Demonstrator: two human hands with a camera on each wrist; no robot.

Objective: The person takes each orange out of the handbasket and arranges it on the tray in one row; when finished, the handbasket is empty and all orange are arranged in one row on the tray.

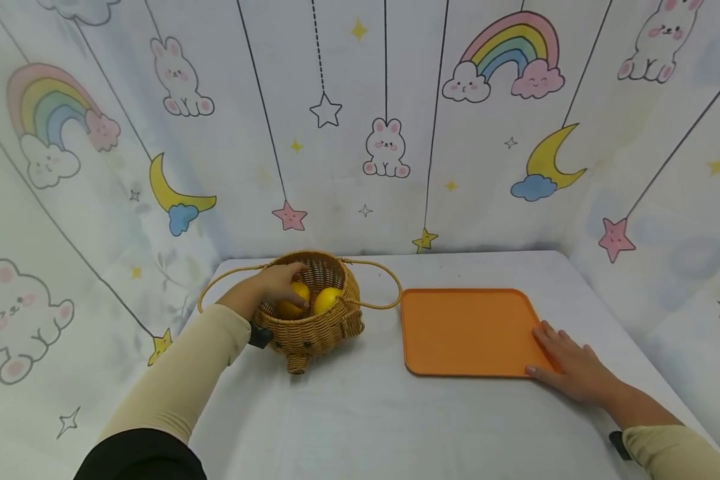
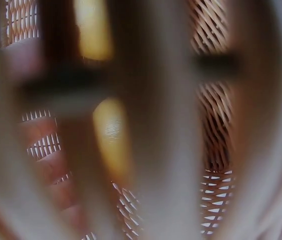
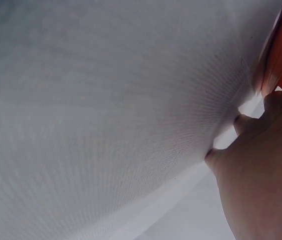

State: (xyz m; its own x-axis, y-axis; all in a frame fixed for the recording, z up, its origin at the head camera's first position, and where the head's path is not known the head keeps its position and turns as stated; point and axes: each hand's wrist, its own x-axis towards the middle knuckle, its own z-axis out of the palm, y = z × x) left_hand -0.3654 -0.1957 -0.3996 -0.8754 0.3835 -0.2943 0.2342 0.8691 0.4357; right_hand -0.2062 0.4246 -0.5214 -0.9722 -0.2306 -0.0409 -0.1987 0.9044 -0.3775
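A woven wicker basket [image 1: 315, 337] with two looped handles stands on the left side of the table. Inside it lie two yellow fruits that look like lemons, a left lemon [image 1: 289, 309] and a right lemon [image 1: 327, 300]. My left hand [image 1: 274, 283] reaches in over the basket's left rim, its thumb across the left lemon and its fingers stretched beyond it. In the left wrist view, blurred bars partly cover a lemon [image 2: 112, 132] and the fingers [image 2: 53, 165]. My right hand [image 1: 579, 370] rests with spread fingers against the right edge of an orange tray [image 1: 468, 333].
A white cloth covers the table [image 1: 396, 427]. Patterned fabric walls [image 1: 348, 187] with rabbits, stars and rainbows close off the back and both sides. The basket's right handle [image 1: 390, 273] reaches close to the tray's left corner.
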